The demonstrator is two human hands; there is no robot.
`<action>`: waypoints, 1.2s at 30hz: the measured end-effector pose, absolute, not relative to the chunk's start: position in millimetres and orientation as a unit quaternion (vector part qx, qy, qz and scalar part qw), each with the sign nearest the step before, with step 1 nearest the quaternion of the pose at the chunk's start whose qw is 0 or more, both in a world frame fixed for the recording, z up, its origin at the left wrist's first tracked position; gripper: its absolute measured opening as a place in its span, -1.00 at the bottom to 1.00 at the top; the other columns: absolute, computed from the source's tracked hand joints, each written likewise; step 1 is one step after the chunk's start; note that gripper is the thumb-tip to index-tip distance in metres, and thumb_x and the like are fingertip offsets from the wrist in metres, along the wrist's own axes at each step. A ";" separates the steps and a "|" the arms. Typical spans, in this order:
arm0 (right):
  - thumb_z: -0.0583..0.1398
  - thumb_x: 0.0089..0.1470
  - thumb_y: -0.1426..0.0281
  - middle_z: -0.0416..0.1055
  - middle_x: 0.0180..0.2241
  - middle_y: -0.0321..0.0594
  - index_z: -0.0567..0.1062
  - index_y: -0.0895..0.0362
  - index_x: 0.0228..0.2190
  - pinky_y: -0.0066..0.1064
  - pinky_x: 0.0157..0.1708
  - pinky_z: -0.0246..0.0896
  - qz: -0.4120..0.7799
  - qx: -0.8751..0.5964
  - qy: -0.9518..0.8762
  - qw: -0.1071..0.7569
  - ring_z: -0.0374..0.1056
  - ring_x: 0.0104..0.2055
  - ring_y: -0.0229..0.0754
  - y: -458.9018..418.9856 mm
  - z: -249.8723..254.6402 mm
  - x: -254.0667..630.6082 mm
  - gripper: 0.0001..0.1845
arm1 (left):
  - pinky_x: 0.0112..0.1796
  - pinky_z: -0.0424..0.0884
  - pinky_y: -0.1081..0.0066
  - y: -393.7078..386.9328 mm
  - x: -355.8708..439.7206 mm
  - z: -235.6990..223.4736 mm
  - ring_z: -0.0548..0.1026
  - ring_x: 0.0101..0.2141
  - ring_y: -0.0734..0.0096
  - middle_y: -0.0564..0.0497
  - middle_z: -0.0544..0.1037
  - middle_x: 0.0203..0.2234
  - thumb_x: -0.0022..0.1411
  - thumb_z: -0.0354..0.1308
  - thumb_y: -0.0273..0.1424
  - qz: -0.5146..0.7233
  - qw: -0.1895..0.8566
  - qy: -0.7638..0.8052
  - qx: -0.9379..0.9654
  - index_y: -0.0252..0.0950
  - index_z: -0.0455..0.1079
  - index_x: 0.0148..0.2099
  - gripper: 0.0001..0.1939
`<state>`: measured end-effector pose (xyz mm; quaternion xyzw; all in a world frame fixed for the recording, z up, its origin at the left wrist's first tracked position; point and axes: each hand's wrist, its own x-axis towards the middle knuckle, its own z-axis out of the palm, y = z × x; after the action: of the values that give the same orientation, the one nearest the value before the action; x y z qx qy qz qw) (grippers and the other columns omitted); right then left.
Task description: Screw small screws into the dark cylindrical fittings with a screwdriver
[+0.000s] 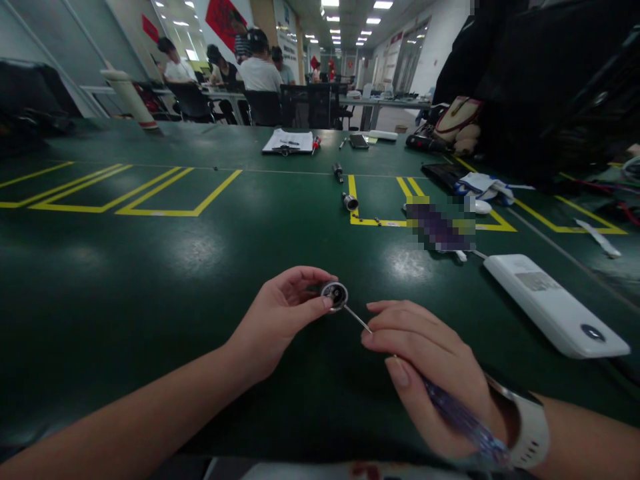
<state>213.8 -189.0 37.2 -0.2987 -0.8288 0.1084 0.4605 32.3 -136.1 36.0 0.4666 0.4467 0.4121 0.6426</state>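
Note:
My left hand pinches a small round metal cup-shaped part between thumb and fingers, its hollow side facing me. In my right hand is a screwdriver with a clear purplish handle and a thin metal shaft. The shaft runs up and left, and its tip meets the lower rim of the metal part; whether it touches a screw there I cannot tell. Both hands are above the green table. Farther off lie two more dark metal parts, one upright-tilted and one behind it.
Several tiny screws lie by the yellow tape. At the right are a white power bank, a blurred-out phone and a cloth. A clipboard lies at the far edge. People sit at tables behind.

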 end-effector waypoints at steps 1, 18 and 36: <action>0.04 -0.04 0.60 0.47 -0.40 -0.09 0.41 0.24 -0.26 -0.23 -0.17 0.36 0.104 -0.310 -0.827 0.458 0.42 -0.27 -0.13 -188.9 37.5 213.3 -0.73 | -0.19 0.41 0.36 -136.9 32.9 36.0 0.50 -0.27 0.36 -0.04 0.57 -0.32 -0.08 0.28 -0.52 0.407 0.638 0.448 0.477 -0.34 0.42 -0.25 -0.75; 0.03 0.03 0.56 0.44 -0.40 -0.12 0.37 0.20 -0.29 -0.26 -0.24 0.34 0.102 -0.327 -0.843 0.414 0.38 -0.27 -0.14 -185.1 31.6 207.6 -0.81 | -0.24 0.44 0.40 -141.6 35.4 32.8 0.53 -0.32 0.38 -0.03 0.58 -0.31 -0.05 0.23 -0.50 0.391 0.589 0.450 0.545 -0.31 0.46 -0.33 -0.85; 0.04 0.01 0.60 0.44 -0.40 -0.10 0.39 0.22 -0.32 -0.24 -0.19 0.35 0.081 -0.319 -0.855 0.402 0.38 -0.28 -0.14 -186.6 33.3 203.9 -0.82 | -0.21 0.48 0.39 -143.8 39.0 33.4 0.54 -0.25 0.32 -0.06 0.59 -0.28 -0.05 0.20 -0.51 0.429 0.544 0.456 0.559 -0.33 0.49 -0.38 -0.89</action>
<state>203.9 -186.6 33.3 -0.3185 -0.8547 0.0808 0.4020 39.0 -143.8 33.4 0.5590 0.4559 0.4287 0.5440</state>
